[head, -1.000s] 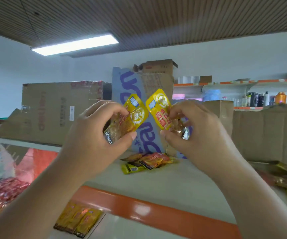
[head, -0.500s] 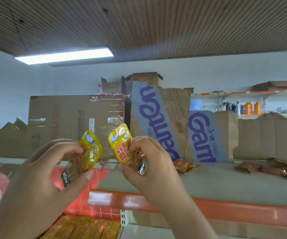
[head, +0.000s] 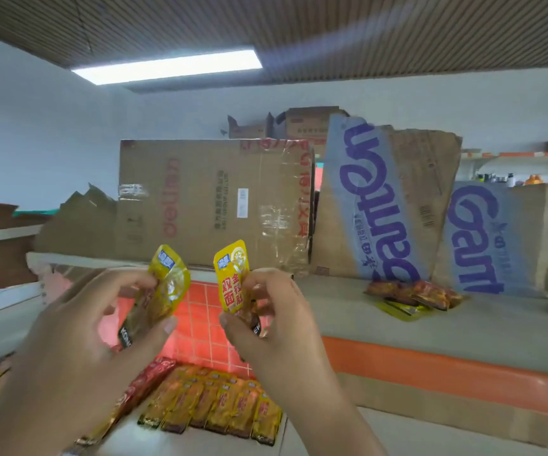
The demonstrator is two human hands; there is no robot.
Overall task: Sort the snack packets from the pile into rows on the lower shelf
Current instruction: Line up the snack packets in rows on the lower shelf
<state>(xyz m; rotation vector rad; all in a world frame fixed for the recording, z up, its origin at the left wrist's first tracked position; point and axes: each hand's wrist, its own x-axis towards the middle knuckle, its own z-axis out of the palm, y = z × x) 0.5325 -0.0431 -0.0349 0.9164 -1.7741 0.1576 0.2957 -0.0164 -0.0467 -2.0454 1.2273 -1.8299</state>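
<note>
My left hand (head: 78, 343) pinches a yellow snack packet (head: 160, 291) between thumb and fingers, tilted right. A second yellow packet (head: 233, 278) with red characters stands upright in the grip of my right hand (head: 276, 327). Both packets are held up in front of the upper shelf edge, a small gap between them. Below my hands, on the lower shelf (head: 200, 439), lies a row of several yellow packets (head: 213, 409) with a row of red packets (head: 141, 386) to its left. A small pile of red and yellow packets (head: 411, 296) lies on the upper shelf (head: 430, 327) to the right.
Flattened cardboard boxes (head: 213, 205) and blue-printed cardboard sheets (head: 374, 205) lean upright along the back of the upper shelf. Its front edge is an orange strip (head: 447, 373). A red tiled panel (head: 200, 327) shows behind the lower shelf. Bottles stand on a far shelf (head: 529, 179) at right.
The view has swung left and down, so the rows on the lower shelf now show. Both hands keep their packets and have lowered from the pile toward the lower shelf.
</note>
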